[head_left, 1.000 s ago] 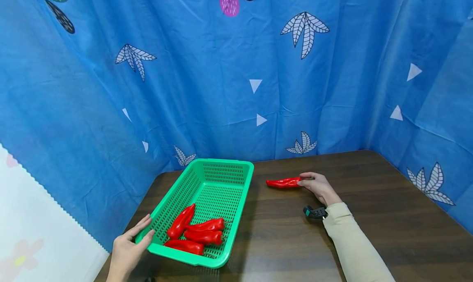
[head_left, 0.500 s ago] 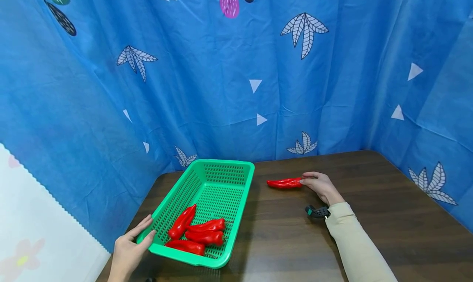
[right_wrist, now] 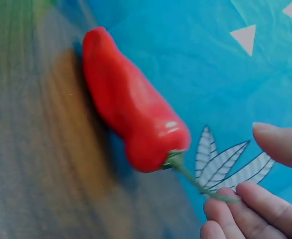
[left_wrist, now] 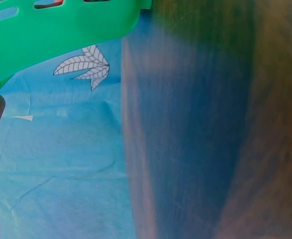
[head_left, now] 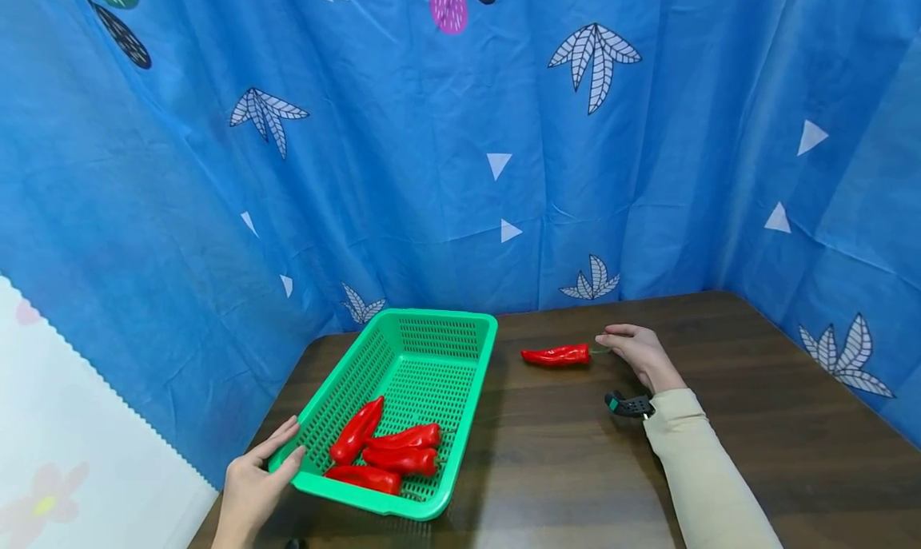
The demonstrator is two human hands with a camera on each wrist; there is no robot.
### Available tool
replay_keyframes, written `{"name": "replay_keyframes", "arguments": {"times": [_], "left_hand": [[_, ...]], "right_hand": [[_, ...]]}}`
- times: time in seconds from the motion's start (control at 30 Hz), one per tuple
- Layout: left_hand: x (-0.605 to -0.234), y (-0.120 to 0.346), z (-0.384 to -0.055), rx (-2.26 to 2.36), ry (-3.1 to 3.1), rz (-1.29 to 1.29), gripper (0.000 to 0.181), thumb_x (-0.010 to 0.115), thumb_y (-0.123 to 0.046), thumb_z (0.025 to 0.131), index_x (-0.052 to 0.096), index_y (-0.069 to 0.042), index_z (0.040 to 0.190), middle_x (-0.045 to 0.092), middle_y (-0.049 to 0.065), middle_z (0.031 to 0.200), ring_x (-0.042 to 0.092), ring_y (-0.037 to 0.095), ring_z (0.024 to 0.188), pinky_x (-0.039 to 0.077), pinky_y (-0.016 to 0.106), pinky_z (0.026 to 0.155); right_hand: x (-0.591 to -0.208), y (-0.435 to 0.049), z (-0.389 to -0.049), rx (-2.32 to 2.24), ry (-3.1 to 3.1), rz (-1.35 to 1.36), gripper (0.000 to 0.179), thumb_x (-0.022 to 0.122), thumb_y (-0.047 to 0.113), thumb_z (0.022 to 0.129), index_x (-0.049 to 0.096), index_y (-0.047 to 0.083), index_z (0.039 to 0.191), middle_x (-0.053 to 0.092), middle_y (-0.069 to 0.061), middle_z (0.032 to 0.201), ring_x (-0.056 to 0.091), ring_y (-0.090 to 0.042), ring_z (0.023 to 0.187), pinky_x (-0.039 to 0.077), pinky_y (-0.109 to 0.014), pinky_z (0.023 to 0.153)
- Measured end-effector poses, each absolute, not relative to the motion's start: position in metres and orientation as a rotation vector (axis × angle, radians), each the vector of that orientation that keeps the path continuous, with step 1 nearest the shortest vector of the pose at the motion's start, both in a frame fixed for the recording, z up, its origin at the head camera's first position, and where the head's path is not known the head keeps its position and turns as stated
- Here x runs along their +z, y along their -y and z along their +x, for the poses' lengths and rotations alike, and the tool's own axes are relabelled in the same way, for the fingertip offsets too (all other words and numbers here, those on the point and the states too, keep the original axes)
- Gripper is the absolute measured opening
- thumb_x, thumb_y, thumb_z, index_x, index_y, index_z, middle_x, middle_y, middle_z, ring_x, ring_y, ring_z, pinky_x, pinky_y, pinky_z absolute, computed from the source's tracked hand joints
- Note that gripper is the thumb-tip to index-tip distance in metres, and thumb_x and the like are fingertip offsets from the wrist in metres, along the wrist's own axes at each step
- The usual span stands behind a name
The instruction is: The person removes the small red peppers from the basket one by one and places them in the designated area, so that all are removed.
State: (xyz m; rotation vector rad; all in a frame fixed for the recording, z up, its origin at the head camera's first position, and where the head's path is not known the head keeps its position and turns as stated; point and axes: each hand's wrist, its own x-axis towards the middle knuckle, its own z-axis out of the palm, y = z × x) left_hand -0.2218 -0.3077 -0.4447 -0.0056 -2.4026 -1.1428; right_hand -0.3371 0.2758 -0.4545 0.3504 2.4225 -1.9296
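Your brown tabletop (head_left: 547, 461) carries a green basket (head_left: 423, 391), lower center-left, and one red pepper (head_left: 556, 356), right of center.

R hand (head_left: 643, 359) drawn back to the right vs. earlier, no longer overlapping red pepper (head_left: 556, 356); green stem (right_wrist: 190, 179), prev. hidden, now exposed; fingertips (right_wrist: 246, 190) now at stem tip

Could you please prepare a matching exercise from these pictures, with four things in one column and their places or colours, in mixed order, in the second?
Things
1. left hand
2. basket
3. right hand
4. curtain

Places or colours
A. at the stem of the lone pepper
B. blue, behind the table
C. at the basket's near left corner
D. green, with four red peppers inside

Right pairs: 1-C, 2-D, 3-A, 4-B
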Motion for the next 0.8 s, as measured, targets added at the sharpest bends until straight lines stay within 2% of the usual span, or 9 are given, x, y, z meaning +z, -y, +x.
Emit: {"name": "replay_keyframes", "arguments": {"times": [0.17,0.3,0.5,0.6,0.8], "left_hand": [[-0.444,0.308,-0.221,-1.146,2.387,-0.009,0.04,0.08,-0.008,0.085,0.072,-0.003,0.124,0.063,-0.009,0.129,0.05,-0.029,0.099,0.049,0.002,0.079],[-0.445,0.309,-0.221,-1.152,2.385,0.0,0.04,0.08,-0.009,0.085,0.072,-0.004,0.124,0.063,-0.014,0.127,0.05,-0.029,0.098,0.05,0.002,0.078],[-0.445,0.31,-0.222,-1.148,2.386,0.0,0.04,0.08,-0.01,0.085,0.072,-0.005,0.124,0.063,-0.013,0.128,0.05,-0.03,0.098,0.05,0.003,0.077],[-0.445,0.31,-0.222,-1.143,2.389,0.003,0.04,0.08,-0.009,0.085,0.072,-0.005,0.124,0.064,-0.011,0.128,0.05,-0.03,0.098,0.049,0.002,0.077],[-0.446,0.31,-0.223,-1.139,2.417,0.005,0.041,0.08,-0.012,0.086,0.071,-0.005,0.125,0.064,0.004,0.133,0.048,-0.03,0.098,0.049,0.002,0.076]], "right_hand": [[-0.435,-0.271,-0.335,-1.877,-2.527,0.319,0.072,0.066,0.039,0.096,0.041,-0.001,0.15,0.036,-0.026,0.155,0.038,-0.044,0.14,0.029,-0.061,0.118],[-0.419,-0.262,-0.334,-1.956,-2.477,0.211,0.071,0.066,0.036,0.097,0.039,-0.001,0.151,0.038,-0.025,0.155,0.039,-0.041,0.142,0.03,-0.055,0.12],[-0.403,-0.247,-0.329,-2.14,-2.286,-0.016,0.066,0.064,0.027,0.099,0.038,-0.005,0.15,0.039,-0.025,0.154,0.042,-0.036,0.142,0.03,-0.044,0.12],[-0.397,-0.24,-0.325,-2.142,-2.262,-0.102,0.063,0.064,0.028,0.099,0.041,-0.005,0.148,0.041,-0.024,0.153,0.048,-0.031,0.138,0.033,-0.041,0.117],[-0.39,-0.227,-0.318,-2.142,-2.222,-0.234,0.061,0.064,0.028,0.099,0.044,-0.004,0.147,0.045,-0.024,0.151,0.053,-0.028,0.132,0.04,-0.031,0.113]]}}
